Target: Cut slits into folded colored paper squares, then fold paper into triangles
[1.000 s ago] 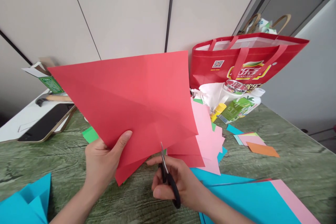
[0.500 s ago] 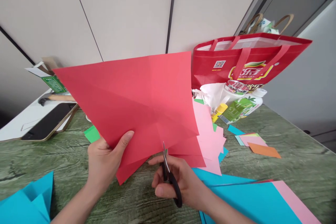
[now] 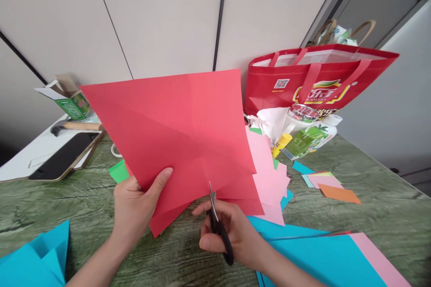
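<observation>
A large sheet of red paper (image 3: 182, 130) with faint crease lines is held up over the table by my left hand (image 3: 138, 202). The left thumb lies on its near face at the lower left, and the other fingers are hidden behind it. My right hand (image 3: 232, 233) grips black-handled scissors (image 3: 218, 226), fingers around the loops. Their blades point up and meet the sheet's lower edge near its middle. Under and behind the sheet lie more red paper (image 3: 242, 206) and pink paper (image 3: 269, 179).
Blue paper sheets (image 3: 323, 255) lie at the lower right, folded blue paper (image 3: 37, 260) at the lower left. A red shopping bag (image 3: 269, 92), a yellow glue stick (image 3: 282, 144) and an orange scrap (image 3: 340, 193) are right. A phone (image 3: 62, 157) and hammer (image 3: 81, 126) are left.
The red sheet's upper part has drawn inward a little, its top left corner shifting right. My right fingers have curled slightly on the scissors; the blades stay at the lower edge.
</observation>
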`<state>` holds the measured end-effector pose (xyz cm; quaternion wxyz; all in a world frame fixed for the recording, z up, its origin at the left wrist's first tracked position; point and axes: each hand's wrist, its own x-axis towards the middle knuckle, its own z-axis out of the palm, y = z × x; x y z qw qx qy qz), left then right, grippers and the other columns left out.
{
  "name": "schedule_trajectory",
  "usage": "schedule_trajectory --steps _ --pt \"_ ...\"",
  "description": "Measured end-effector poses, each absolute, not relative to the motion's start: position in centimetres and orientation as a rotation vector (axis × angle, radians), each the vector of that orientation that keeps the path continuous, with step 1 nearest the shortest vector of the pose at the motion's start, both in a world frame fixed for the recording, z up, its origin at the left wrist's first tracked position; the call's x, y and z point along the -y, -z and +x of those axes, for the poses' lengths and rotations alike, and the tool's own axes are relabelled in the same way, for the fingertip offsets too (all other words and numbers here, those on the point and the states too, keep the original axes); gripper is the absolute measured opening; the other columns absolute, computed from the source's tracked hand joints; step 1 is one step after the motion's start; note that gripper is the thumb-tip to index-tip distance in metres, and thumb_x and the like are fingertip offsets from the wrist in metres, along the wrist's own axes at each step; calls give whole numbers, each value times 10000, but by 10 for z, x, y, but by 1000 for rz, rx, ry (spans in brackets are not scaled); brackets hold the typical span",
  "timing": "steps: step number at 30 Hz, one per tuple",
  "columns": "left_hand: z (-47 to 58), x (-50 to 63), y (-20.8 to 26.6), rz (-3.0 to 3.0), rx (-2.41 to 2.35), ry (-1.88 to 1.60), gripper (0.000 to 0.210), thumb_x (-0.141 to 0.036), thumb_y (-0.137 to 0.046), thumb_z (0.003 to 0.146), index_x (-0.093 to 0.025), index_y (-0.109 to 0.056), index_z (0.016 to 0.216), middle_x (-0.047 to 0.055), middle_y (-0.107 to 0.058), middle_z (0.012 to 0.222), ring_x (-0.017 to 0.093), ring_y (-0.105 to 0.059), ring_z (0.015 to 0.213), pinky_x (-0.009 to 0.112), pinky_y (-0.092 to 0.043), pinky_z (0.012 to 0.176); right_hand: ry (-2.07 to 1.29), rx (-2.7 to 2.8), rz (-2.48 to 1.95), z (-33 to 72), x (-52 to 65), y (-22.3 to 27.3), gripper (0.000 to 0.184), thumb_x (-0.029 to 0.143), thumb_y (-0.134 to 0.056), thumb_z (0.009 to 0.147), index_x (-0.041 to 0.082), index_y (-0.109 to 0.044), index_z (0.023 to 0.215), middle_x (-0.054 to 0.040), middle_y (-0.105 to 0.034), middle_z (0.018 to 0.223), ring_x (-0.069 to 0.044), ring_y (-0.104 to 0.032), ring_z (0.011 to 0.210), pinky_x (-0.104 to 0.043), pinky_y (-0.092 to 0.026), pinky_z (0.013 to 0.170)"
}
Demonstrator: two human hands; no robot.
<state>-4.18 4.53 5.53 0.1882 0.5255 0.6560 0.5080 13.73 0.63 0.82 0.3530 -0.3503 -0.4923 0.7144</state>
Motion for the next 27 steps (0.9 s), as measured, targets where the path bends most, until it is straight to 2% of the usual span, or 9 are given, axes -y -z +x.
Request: schedule_trajectory --steps 27 --pt "-43 -46 -55 1302 -1724 -1411 181 -391 -710 600 -211 -702 619 0 -744 743 230 -668 637 257 -533 455 -1861 1181 -960 133 -6 -3 383 387 -754 591 169 -552 832 52 -546 502 -63 -468 377 -199 -389 391"
